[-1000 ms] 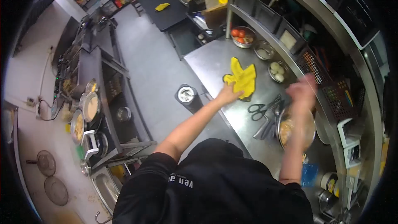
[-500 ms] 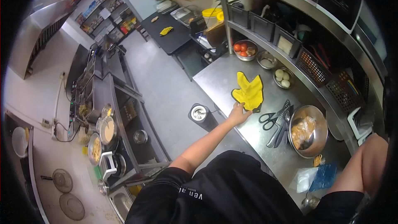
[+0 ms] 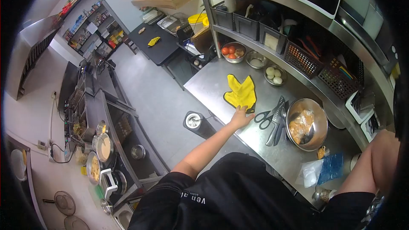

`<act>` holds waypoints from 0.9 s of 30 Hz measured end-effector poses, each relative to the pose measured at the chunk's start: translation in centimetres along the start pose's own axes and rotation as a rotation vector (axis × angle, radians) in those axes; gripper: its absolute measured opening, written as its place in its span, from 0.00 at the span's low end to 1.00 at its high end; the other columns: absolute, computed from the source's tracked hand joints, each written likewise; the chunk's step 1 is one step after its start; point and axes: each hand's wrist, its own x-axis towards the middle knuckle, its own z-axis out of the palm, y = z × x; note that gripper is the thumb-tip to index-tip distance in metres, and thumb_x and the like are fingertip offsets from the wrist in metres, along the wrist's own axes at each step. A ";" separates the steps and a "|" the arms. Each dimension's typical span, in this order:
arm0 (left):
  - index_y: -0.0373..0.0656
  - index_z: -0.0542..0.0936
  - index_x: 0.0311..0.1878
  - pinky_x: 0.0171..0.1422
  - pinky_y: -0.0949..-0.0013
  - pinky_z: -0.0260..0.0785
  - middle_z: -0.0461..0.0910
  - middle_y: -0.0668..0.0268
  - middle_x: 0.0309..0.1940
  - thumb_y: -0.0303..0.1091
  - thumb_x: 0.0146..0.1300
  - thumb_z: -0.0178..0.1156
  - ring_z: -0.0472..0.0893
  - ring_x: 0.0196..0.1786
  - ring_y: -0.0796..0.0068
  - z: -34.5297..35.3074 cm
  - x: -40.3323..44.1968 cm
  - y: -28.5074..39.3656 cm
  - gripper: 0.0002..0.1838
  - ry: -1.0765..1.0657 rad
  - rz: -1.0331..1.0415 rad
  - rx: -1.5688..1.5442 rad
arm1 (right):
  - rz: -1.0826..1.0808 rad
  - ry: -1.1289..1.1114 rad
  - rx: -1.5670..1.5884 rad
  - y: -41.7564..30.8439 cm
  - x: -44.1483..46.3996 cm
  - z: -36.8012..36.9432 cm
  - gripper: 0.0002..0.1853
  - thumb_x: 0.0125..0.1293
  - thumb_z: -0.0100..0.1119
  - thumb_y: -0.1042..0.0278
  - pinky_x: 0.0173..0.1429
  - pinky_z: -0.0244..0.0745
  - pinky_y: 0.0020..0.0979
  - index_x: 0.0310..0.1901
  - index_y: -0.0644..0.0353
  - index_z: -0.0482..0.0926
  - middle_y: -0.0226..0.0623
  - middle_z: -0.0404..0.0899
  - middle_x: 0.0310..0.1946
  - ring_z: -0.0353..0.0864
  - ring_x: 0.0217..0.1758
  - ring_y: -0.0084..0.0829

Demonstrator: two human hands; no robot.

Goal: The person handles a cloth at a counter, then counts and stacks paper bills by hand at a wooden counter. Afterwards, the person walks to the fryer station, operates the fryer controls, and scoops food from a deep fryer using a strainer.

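My left hand (image 3: pixel 241 118) reaches over the steel counter (image 3: pixel 208 81) and is closed on the near, dark-edged end of a yellow cloth (image 3: pixel 242 93). The cloth lies spread out, with two points facing away from me. To the right of this hand are black-handled scissors (image 3: pixel 265 120) and knives (image 3: pixel 276 133), beside a large steel bowl (image 3: pixel 322 133) holding an orange-looking bagged food (image 3: pixel 301 123). My right forearm (image 3: pixel 365 162) is bent upward at the right edge; the hand itself is out of view.
Small bowls hold tomatoes (image 3: pixel 231 52) and what look like eggs or peeled onions (image 3: pixel 273 75). A shelf with grey bins (image 3: pixel 246 24) and brown baskets (image 3: pixel 301 58) overhangs the counter. A bin-like dark container (image 3: pixel 193 120) stands on the floor. Pans (image 3: pixel 103 147) line the left side.
The view has turned, so the counter and its things appear further left. My left hand stays at the cloth's near end; the cloth seems to have shifted slightly toward me.
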 end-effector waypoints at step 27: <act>0.51 0.74 0.61 0.64 0.45 0.63 0.62 0.53 0.66 0.36 0.66 0.49 0.66 0.66 0.53 -0.6 8.4 -8.1 0.19 -0.027 0.272 0.554 | 1.893 -1.573 0.496 -18.8 -39.7 2.4 0.26 0.67 0.56 0.49 0.51 0.75 0.35 0.60 0.59 0.74 0.46 0.83 0.44 0.83 0.46 0.37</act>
